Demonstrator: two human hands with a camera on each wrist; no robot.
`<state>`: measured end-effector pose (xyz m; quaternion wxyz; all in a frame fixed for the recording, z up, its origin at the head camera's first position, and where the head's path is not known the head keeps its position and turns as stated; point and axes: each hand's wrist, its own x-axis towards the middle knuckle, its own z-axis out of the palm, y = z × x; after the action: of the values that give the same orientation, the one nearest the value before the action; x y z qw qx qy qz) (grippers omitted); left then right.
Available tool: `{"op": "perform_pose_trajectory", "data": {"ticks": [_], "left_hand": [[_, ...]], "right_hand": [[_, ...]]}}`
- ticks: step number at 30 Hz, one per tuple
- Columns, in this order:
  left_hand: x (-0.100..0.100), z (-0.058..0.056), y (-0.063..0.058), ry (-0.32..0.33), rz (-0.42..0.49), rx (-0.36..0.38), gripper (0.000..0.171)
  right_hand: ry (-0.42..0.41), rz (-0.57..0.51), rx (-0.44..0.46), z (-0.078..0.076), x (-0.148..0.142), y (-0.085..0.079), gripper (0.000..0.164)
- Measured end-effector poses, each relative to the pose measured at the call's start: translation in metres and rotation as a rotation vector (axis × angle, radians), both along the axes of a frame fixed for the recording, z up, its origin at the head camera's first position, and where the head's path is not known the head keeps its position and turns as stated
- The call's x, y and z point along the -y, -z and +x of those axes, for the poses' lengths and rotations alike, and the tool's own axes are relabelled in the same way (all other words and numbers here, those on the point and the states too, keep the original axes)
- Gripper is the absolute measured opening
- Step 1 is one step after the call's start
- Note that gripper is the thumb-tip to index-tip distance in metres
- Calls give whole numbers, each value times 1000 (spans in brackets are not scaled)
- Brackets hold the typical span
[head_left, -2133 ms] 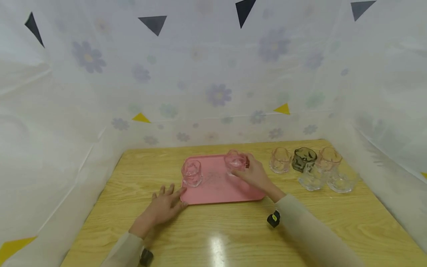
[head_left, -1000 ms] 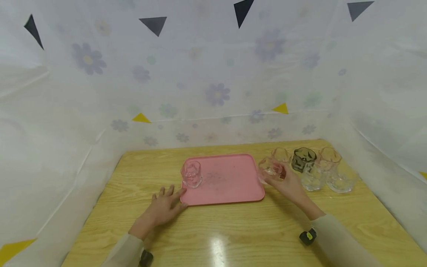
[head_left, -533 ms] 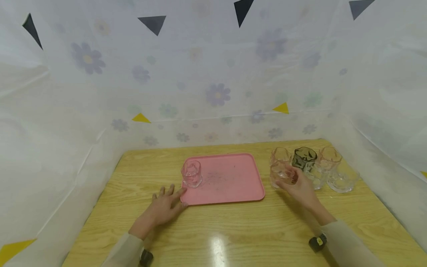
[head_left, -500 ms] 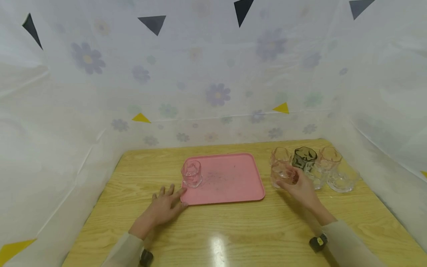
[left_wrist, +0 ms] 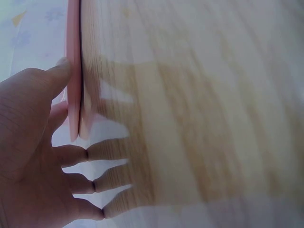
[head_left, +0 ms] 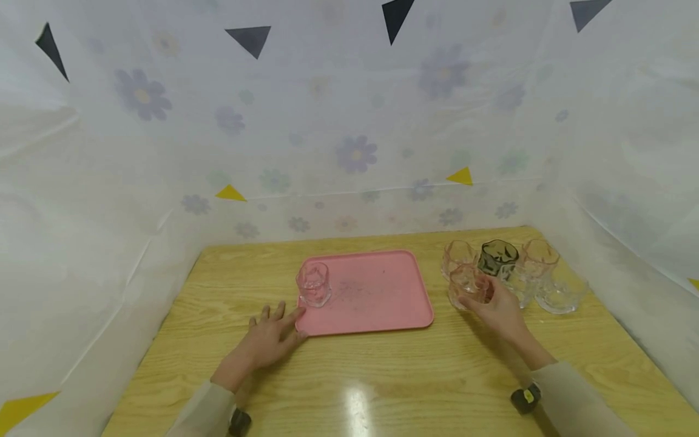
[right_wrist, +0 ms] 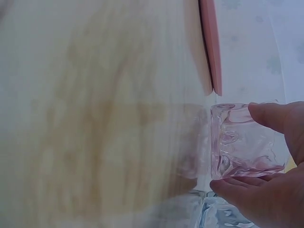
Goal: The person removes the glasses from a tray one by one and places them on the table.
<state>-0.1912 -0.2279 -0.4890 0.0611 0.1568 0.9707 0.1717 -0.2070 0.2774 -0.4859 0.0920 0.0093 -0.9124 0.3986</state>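
Observation:
My right hand (head_left: pixel 499 308) grips a clear pinkish glass (head_left: pixel 467 286) between thumb and fingers, right of the tray. In the right wrist view the same glass (right_wrist: pixel 244 140) has its base right at the tabletop. My left hand (head_left: pixel 272 337) lies with fingers spread on the table, thumb and index finger touching the near left corner of the pink tray (head_left: pixel 377 315). The left wrist view shows the thumb over the tray rim (left_wrist: pixel 73 90). One pinkish glass (head_left: pixel 314 285) stands on the tray's left end.
Beside the right hand stand several more glasses: a pinkish one (head_left: pixel 455 252) behind the held glass, a dark grey one (head_left: pixel 497 258), another pinkish one (head_left: pixel 540 258), and clear ones (head_left: pixel 559 294) in front. White flowered sheeting (head_left: pixel 349 109) walls the wooden table (head_left: pixel 349 370).
My right hand has carried the pinkish glass off the tray's right part, rightward and down to the table beside the other glasses. The left hand has stayed at the tray corner.

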Motion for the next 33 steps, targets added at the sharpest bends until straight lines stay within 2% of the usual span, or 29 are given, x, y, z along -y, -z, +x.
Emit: {"op": "perform_pose_trajectory", "data": {"ticks": [8,20,27,33], "left_hand": [[-2,3,-4,0,10,9,65],[-2,2,0,-10,10,6,65],[-1,1,1,-13,15,13,65],[-1,1,1,-10,15,10,66]], "right_hand": [[-13,-19,62,1,-3,-2,79],[-35,12,116,0,-6,-6,90],[-41,51,89,-2,-7,-9,91],[-31,87,27,-2,-5,-17,81]]}}
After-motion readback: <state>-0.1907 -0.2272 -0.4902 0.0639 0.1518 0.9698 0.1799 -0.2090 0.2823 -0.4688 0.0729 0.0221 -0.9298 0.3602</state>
